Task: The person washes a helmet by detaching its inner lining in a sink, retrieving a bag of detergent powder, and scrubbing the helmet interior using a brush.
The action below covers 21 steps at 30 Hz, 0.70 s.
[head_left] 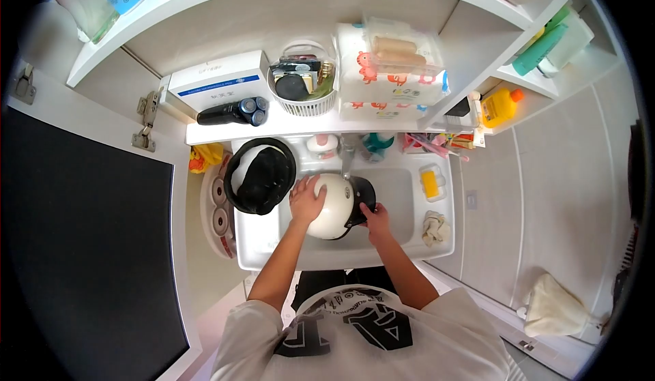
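Observation:
A white helmet (332,207) with a black visor (364,197) is over the basin of the white sink (266,244). My left hand (307,200) lies on the helmet's white shell at its left side, fingers spread. At the right, my right hand (374,223) grips the edge of the black visor, thumb on top. Left of the helmet, a black padded liner (261,183) with a white inside part rests on the sink's left ledge. The faucet (347,150) stands just behind the helmet.
Behind the sink, a shelf holds a shaver (233,112), a white basket (307,105) and tissue packs (382,88). Yellow soap (429,184) and a crumpled cloth (435,229) lie on the right ledge. An open cabinet door (89,244) stands at the left.

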Each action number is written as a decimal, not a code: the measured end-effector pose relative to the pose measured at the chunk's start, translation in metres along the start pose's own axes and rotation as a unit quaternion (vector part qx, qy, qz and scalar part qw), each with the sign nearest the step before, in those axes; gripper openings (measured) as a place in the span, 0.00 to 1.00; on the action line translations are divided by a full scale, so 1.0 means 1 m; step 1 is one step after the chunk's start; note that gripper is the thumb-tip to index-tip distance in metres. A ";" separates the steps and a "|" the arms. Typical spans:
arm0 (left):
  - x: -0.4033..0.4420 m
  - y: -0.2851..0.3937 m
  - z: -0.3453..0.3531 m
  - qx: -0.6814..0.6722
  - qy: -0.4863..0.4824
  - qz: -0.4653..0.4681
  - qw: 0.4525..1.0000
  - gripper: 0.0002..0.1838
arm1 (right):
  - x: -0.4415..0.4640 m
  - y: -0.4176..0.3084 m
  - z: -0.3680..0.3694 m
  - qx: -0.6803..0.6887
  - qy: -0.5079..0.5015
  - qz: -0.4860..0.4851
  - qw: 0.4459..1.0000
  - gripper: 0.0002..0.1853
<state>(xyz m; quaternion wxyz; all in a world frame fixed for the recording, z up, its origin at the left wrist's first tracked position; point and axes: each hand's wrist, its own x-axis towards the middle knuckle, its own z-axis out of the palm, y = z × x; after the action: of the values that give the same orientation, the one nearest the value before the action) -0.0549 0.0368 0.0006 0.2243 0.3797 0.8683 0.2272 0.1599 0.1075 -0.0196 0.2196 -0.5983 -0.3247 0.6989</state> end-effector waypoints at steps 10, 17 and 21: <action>-0.024 -0.036 0.010 -0.220 -0.006 0.003 0.976 0.25 | -0.020 -0.015 0.013 -0.001 -0.077 -0.045 0.996 0.17; -0.021 0.004 -0.009 -0.100 0.015 0.115 0.988 0.27 | -0.011 -0.009 0.044 0.005 -0.049 -0.079 0.996 0.18; -0.011 0.037 -0.019 -0.038 -0.026 0.152 0.987 0.29 | -0.009 -0.017 0.047 0.024 -0.067 -0.074 0.995 0.18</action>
<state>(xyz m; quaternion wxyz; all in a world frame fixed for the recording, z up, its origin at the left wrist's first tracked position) -0.0380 0.0467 0.0396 0.2233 0.5044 0.7852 0.2814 0.1140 0.1045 0.0025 0.2629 -0.5186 -0.3652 0.7270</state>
